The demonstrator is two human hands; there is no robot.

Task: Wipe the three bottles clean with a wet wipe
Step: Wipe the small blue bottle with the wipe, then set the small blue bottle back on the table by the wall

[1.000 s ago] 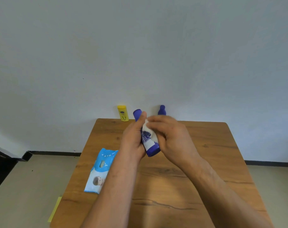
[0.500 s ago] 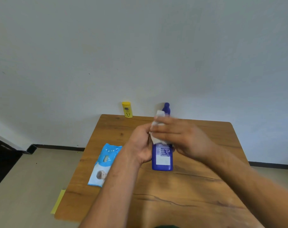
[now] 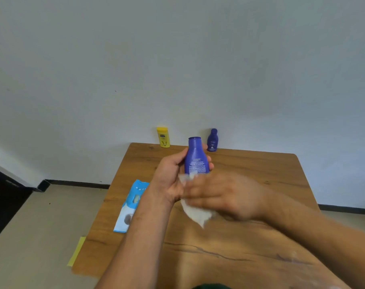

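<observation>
the desk (image 3: 260,184) fills the lower part of my view, wooden, with a blue pack of wipes (image 3: 131,205) lying flat near its left edge. over the middle, my left grip (image 3: 171,180) is wrapped round the large blue bottle (image 3: 196,159), thumb on one side and fingertips showing on the other, holding it upright and clear of the desk with the printed label towards me. my right grip (image 3: 225,197) is smeared by motion, so i can't read each finger, but it has the wet wipe (image 3: 196,213) bunched under it at the bottle's foot, a loose tail hanging below. at the back edge by the wall stand the yellow bottle (image 3: 163,137) and the small blue bottle (image 3: 212,140), well apart from my hands and seemingly yet to be wiped. to do this stroke well i'd keep the left hold firm but high near the shoulder, so it covers little of the surface, and turn the bottle between passes so the wipe meets every side — base and cap included. half a second back the wipe sat up at the neck and the lower label was bare; now the neck and cap are bare and the wipe is down at the bottom, so the right grip has swept down the bottle's length.
</observation>
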